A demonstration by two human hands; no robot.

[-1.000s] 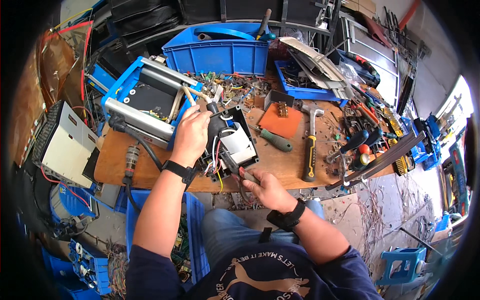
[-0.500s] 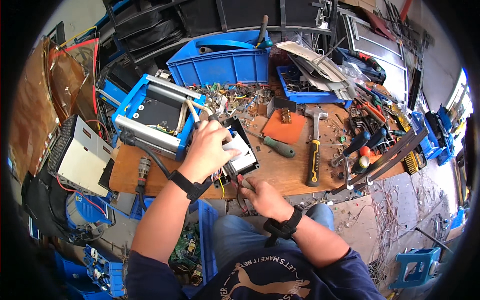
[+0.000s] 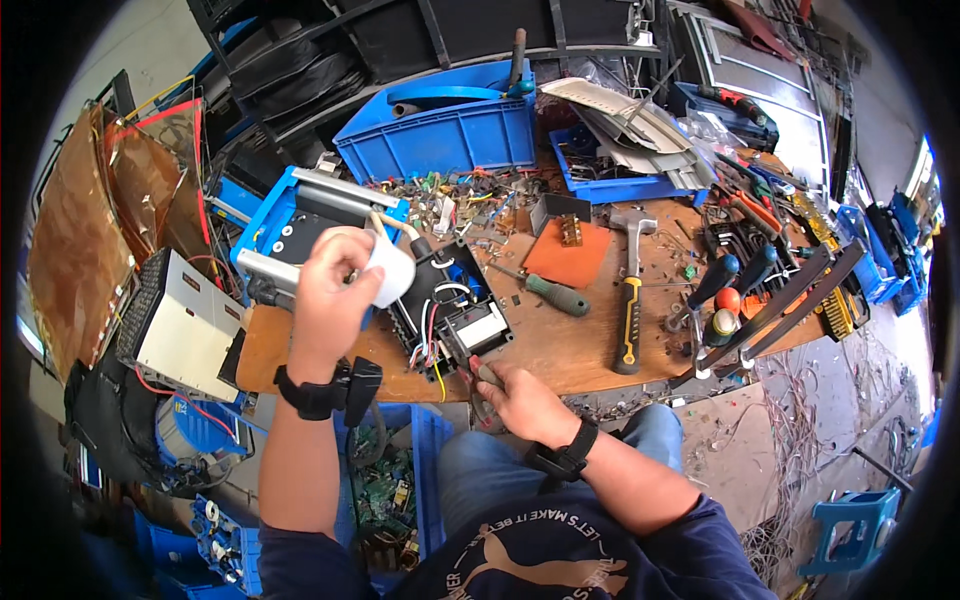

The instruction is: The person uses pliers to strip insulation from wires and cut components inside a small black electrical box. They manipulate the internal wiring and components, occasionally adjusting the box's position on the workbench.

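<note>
My left hand (image 3: 335,285) is raised left of the opened black electronics housing (image 3: 430,272), its thumb and fingers closed on a thin white curved piece (image 3: 394,272). Inside the housing sit a white block (image 3: 476,331), a blue part (image 3: 459,273) and several thin coloured wires. A yellow wire (image 3: 440,382) hangs out at the near edge. Closed around red-and-grey pliers (image 3: 484,374), my right hand (image 3: 528,403) rests by the housing's near corner. The plier jaws reach that corner; whether they bite on anything cannot be told.
A blue metal frame (image 3: 270,205) stands left of the housing. To the right lie a green-handled screwdriver (image 3: 558,295), an orange sheet (image 3: 570,260) and a hammer (image 3: 629,310). Blue bins (image 3: 440,140) and scattered scraps fill the back. Below is a blue crate (image 3: 430,460) with circuit boards.
My left hand has moved left and up from the housing with the white piece, uncovering wires and the blue part. My right hand and the pliers have barely moved.
</note>
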